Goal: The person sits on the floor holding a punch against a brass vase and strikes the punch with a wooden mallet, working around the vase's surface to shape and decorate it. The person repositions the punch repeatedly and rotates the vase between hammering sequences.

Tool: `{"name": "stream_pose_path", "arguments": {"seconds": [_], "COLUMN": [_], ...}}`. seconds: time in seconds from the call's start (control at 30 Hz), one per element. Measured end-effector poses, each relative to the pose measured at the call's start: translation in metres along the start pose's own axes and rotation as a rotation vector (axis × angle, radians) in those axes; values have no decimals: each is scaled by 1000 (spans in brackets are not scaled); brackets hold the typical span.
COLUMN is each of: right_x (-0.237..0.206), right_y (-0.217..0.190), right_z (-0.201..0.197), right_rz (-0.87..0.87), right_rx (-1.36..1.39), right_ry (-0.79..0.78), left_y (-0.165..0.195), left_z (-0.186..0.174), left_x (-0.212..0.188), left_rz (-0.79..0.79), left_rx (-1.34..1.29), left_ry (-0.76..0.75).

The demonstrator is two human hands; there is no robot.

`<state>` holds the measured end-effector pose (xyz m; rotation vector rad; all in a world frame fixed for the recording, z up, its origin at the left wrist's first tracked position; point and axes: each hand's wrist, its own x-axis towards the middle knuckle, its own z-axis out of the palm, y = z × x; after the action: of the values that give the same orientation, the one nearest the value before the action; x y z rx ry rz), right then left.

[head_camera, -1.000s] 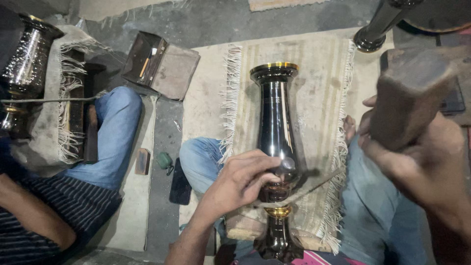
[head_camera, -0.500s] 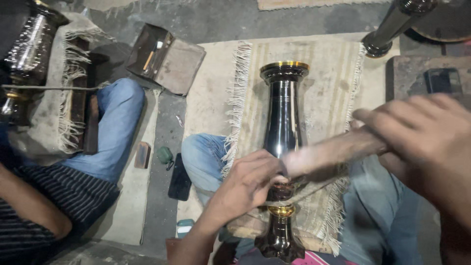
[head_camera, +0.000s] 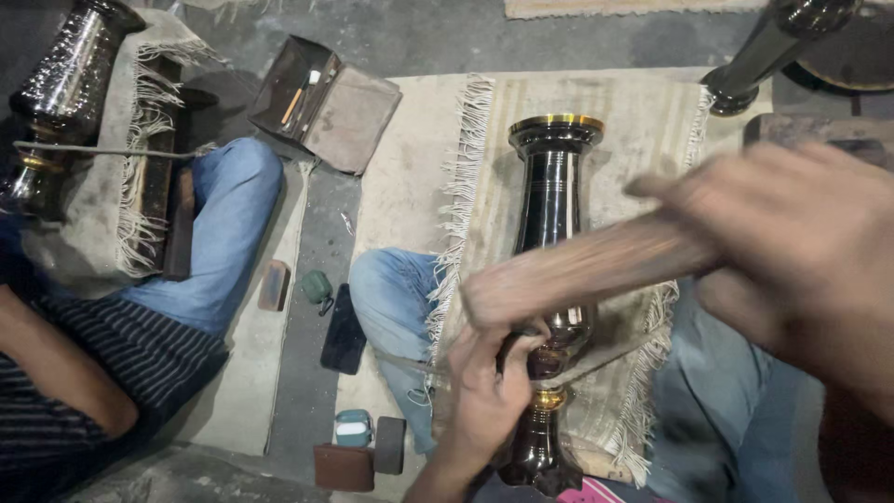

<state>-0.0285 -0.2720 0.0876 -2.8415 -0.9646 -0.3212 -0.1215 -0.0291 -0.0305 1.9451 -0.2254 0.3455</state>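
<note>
Left hand (head_camera: 489,396) grips a chisel on the dark brass vase (head_camera: 551,233); right hand (head_camera: 801,251) clutches a wooden mallet (head_camera: 596,270), and a stray blow could strike fingers.

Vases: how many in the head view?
3. One dark vase lies on the mat under the left hand; a second far left by the co-worker; a third top right, partly cropped.

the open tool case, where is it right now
In the head view the open tool case lies upper left on the grey floor, beside the fringed mat's left edge and just beyond a co-worker's bent knee, up-left of the dark vase.
</note>
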Motion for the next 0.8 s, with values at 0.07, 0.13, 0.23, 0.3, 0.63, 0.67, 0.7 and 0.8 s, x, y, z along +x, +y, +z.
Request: {"name": "stream_pose_path", "arguments": {"seconds": [0.07, 0.13, 0.23, 0.3, 0.63, 0.67, 0.7, 0.8], "right_x": [8, 15, 12, 4, -118, -138, -148, -176], "right_y": [-4, -7, -12, -9, -44, -61, -72, -106], "right_z": [-4, -10, -14, -9, 90, 103, 126, 174], "right_rz": [36, -43, -80, -34, 47, 75, -66, -260], "right_rx": [158, -57, -280, -276, 960, 1130, 941, 714], "right_ry": [64, -67, -183, -150, -149, 23, -269, -350], "left_y": [-2, -6, -14, -20, -51, -54, -57, -66], "left_z": [8, 14, 20, 21, 9, 9, 9, 10], "left_x": [-7, -13, -22, -29, -76, -80, -84, -92], "left_rz": [-24, 33, -24, -81, -376, -367, -360, -276], "left_rx": [-64, 10, 38, 36, -682, -765, -754, -744], "left_ry": [60, 153, 205, 225, 315, 285, 263, 206]}}
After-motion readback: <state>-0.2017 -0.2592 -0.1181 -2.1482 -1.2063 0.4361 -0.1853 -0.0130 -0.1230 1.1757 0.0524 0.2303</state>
